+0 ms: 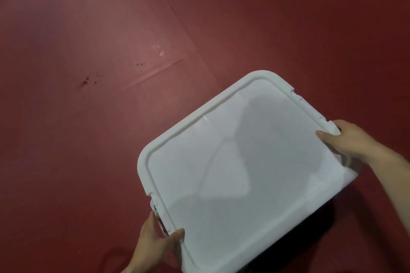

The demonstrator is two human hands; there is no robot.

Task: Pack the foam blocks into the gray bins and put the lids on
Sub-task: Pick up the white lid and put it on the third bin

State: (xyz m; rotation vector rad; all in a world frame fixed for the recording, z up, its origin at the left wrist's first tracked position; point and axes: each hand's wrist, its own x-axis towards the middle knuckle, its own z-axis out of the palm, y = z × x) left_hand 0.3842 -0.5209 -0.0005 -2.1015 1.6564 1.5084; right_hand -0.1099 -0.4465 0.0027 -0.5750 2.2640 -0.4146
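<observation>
Your left grip (153, 241) pinched the white lid (244, 162) at its near-left edge, thumb on top, just beside a latch (156, 206). Your right grip (346, 139) pinched the far-right edge, thumb on top, fingers hidden underneath. The lid sat at the lower right of the view, over a dark bin (306, 239) that barely showed under its near-right edge. No foam blocks were visible. Judged step: lidding this bin, packing probably done. Whether the lid was seated, can't tell. The next move called for squaring it to the rim, lowering it flat, then pressing the edges and latches home. Beyond lay the red floor (88, 150), with a seam (153, 73), dark spots (85, 82) and a pale smudge (159, 51) farther off.
</observation>
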